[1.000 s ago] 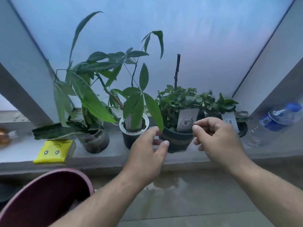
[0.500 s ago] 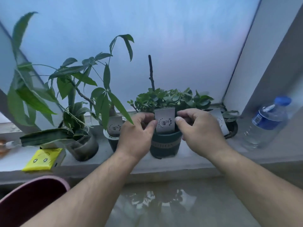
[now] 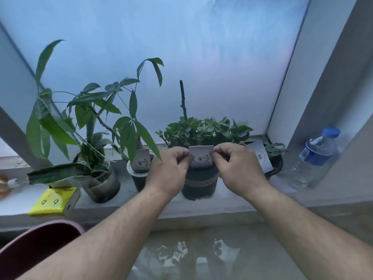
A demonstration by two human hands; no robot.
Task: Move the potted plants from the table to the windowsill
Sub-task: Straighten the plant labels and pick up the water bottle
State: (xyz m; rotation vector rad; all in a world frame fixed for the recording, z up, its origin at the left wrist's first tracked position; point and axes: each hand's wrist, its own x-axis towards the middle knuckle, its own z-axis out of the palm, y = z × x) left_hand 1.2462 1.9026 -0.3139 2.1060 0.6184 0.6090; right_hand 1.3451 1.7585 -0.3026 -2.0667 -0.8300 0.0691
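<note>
Head view shows two bare hands up at the windowsill [image 3: 232,201]. The left hand [image 3: 168,170] and the right hand [image 3: 238,168] each pinch one side of a small white card [image 3: 201,158] that stands up in a dark green pot [image 3: 199,183]. The fingers are curled in tight on the card's edges. That pot sits on the sill, in the middle, and it is full of small round leaves [image 3: 203,131] with a bare stick [image 3: 183,100] poking up.

Just left of it is a black pot with a white rim [image 3: 138,177], and it has a card too. A tall plant with long leaves [image 3: 129,130] grows from it. Farther left is a grey pot [image 3: 103,185] with long floppy leaves. A yellow box [image 3: 53,201] lies near it on the sill.

To the right, a dark pot [image 3: 275,165] with another card stands behind the right hand. A water bottle [image 3: 314,158] with a blue cap leans in the corner. A dark red tub [image 3: 34,247] is down low on the left.
</note>
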